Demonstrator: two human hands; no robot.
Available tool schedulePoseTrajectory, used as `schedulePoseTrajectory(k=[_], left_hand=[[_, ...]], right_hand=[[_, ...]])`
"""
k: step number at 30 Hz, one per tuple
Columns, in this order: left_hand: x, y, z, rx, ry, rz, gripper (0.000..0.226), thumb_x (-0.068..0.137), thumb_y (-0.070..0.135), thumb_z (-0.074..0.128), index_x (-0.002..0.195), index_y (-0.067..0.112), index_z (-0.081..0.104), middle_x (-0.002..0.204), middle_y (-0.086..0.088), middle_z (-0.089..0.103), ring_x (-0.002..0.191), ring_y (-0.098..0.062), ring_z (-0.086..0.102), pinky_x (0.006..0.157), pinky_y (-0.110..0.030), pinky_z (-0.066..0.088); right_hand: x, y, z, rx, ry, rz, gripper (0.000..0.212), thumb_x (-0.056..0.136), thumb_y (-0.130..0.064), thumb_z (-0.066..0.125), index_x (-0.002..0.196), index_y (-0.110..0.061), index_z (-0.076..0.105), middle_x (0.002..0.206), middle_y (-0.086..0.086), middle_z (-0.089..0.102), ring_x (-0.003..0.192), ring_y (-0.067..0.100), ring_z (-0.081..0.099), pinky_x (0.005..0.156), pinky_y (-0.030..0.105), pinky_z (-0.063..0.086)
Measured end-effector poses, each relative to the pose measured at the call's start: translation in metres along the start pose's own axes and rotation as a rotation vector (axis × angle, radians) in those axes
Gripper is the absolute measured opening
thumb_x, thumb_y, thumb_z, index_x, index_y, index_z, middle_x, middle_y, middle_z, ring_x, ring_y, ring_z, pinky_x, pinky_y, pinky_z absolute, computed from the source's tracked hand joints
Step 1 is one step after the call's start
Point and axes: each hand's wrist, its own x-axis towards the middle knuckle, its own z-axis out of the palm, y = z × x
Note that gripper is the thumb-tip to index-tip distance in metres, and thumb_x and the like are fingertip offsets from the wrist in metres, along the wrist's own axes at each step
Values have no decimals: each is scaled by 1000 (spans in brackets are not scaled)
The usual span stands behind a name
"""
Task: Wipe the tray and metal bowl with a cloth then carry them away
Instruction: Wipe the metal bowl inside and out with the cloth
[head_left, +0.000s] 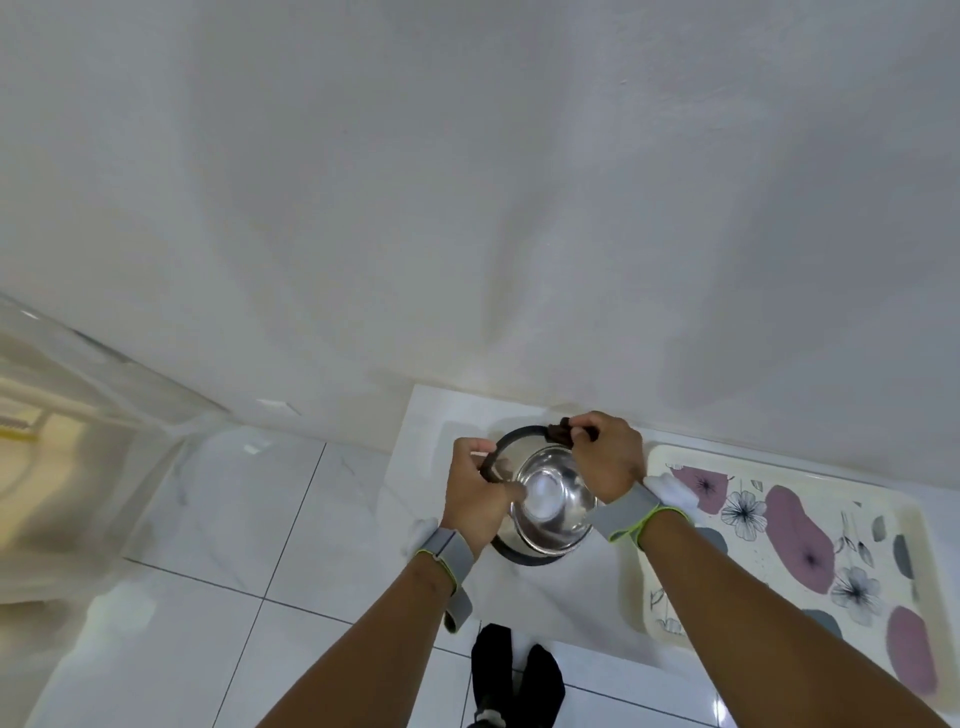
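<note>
A shiny metal bowl (550, 499) with a dark rim stands tilted on a white counter (561, 597) near the wall. My left hand (475, 488) grips the bowl's rim on its left side. My right hand (605, 457) presses a small dark cloth (563, 432) against the far rim. A cream tray (810, 540) with purple blobs and flower drawings lies flat to the right of the bowl, partly under my right forearm.
A white wall rises just behind the counter. White floor tiles (249, 519) spread to the left and below, with my dark-socked feet (517, 675) at the counter's front edge. A clear plastic container (78, 415) stands at far left.
</note>
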Motion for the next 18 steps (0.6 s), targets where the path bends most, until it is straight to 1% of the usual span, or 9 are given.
schedulePoseTrajectory(k=[2,4,7,9,11,12,15,17,18], left_hand=[[-4,6,2,-14,-49,36,66,61,-10,77,110,22,47,97,-12,60,74,-19,61,59,-32,56],[-5,13,4,-58,-85,43,68,61,-7,80,112,23,47,93,-13,58,72,-20,61,55,-31,54],[-9,26,1,-287,-98,-34,47,75,6,70,115,21,51,97,-18,63,76,-26,63,68,-38,53],[-11,34,0,-447,-103,-91,30,87,9,54,116,16,54,92,-15,61,80,-27,59,71,-37,49],[-12,40,3,-519,-119,-128,27,93,15,45,118,14,55,91,-13,56,84,-28,55,71,-36,46],[-13,43,5,-554,-129,-143,26,94,17,44,117,14,55,92,-14,56,84,-29,54,71,-37,46],[-15,56,5,-684,-151,-227,23,93,19,45,105,6,59,90,-17,57,76,-32,57,67,-38,49],[-14,57,1,-762,-141,-272,23,92,20,45,95,1,58,91,-18,56,73,-33,57,67,-41,50],[-12,56,-1,-783,-135,-284,22,92,21,45,97,2,55,93,-18,55,74,-34,57,69,-42,51]], right_hand=[[-6,-10,-2,42,-14,-48,25,87,-8,51,101,-17,70,104,2,71,94,16,61,80,18,40],[-13,-18,-3,56,-71,-195,28,87,-5,50,105,-16,67,105,2,70,97,17,61,85,22,44],[-24,-26,-7,-26,-172,-456,30,87,-5,51,111,-18,65,109,0,67,103,16,56,90,22,40],[-19,-28,-9,-62,-135,-477,29,88,-7,51,110,-19,65,109,-1,68,105,17,56,90,24,42],[-14,-31,-12,-26,-88,-401,27,88,-5,50,107,-17,66,108,0,69,103,19,60,90,27,47],[-16,-34,-12,-13,-96,-412,28,88,-3,49,106,-16,66,108,1,69,102,19,62,90,29,48],[-40,-40,-10,-76,-190,-596,35,86,-7,43,114,-14,63,113,3,64,101,21,61,86,34,51],[-52,-37,-12,-125,-211,-701,37,84,-8,43,116,-16,61,115,0,62,103,20,58,84,34,50],[-51,-35,-13,-130,-204,-715,37,85,-8,44,116,-16,60,116,-1,61,104,19,57,84,32,50]])
